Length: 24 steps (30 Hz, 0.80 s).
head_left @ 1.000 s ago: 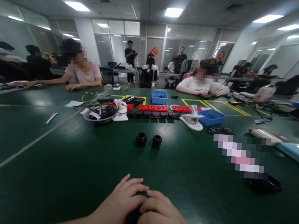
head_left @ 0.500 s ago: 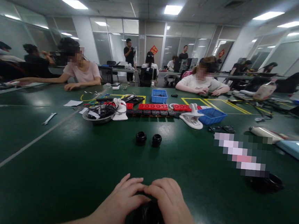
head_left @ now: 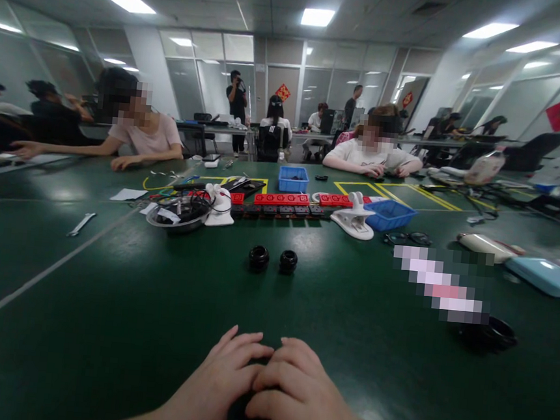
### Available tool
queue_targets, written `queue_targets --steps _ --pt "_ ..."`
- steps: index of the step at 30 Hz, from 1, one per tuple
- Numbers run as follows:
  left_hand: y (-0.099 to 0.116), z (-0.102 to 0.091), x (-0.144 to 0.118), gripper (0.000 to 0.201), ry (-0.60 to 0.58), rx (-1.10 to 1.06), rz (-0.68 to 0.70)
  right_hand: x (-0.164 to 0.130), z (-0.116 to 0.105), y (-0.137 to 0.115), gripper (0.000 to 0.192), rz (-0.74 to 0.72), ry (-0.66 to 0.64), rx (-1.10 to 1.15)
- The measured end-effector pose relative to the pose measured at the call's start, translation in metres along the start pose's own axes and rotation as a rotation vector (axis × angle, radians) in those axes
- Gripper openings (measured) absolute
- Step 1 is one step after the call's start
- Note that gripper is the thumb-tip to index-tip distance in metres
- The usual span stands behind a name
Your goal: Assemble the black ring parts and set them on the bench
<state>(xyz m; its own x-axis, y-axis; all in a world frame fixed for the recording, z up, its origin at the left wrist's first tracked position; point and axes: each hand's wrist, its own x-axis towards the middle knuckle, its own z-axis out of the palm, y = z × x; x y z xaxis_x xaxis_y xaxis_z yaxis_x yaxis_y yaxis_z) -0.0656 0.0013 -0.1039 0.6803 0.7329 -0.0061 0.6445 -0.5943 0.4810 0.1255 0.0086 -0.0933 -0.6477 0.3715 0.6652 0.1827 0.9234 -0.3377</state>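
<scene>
At the bottom edge, my left hand (head_left: 221,378) and my right hand (head_left: 301,388) curve around a black round part (head_left: 238,414). Most of that part is covered by my fingers; only a dark strip shows between the palms. The fingers of my left hand lean over it from the left, while my right fingers wrap across its top and front. Further up the table stand two short black ring-shaped fittings, a left one (head_left: 259,258) and a right one (head_left: 288,261), side by side with their open mouths visible.
Beyond the fittings lie red sockets (head_left: 281,199), a metal bowl of cables (head_left: 175,226), a white clip base (head_left: 355,220) and a blue bin (head_left: 390,216). A wrench (head_left: 81,224) rests left; a black coiled item (head_left: 489,334) lies right. Other people sit across the green table.
My right hand has shifted its fingers over the black part, whose open mouth was visible before and is now covered. The whole view has moved slightly, with table objects appearing further left.
</scene>
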Motion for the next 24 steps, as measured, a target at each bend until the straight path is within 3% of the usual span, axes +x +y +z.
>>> queue_targets --steps 6,12,16,20,24 --pt "0.003 0.0 0.001 0.046 -0.008 0.007 -0.021 -0.002 -0.001 0.001 0.033 -0.073 -0.059 -0.007" --pt "0.001 0.003 0.0 0.055 0.009 0.006 -0.011 0.002 -0.013 0.0 0.017 -0.111 -0.223 0.012" --pt "-0.004 0.006 0.0 0.061 0.013 0.017 0.005 0.001 -0.016 -0.003 0.015 -0.079 -0.12 -0.04" --pt "-0.005 0.006 -0.001 0.065 0.025 0.006 0.026 -0.001 -0.011 -0.003 0.034 0.084 0.044 -0.035" --pt "-0.004 0.005 -0.001 0.06 0.024 -0.003 0.028 -0.001 -0.006 -0.002 0.039 0.136 0.064 -0.003"
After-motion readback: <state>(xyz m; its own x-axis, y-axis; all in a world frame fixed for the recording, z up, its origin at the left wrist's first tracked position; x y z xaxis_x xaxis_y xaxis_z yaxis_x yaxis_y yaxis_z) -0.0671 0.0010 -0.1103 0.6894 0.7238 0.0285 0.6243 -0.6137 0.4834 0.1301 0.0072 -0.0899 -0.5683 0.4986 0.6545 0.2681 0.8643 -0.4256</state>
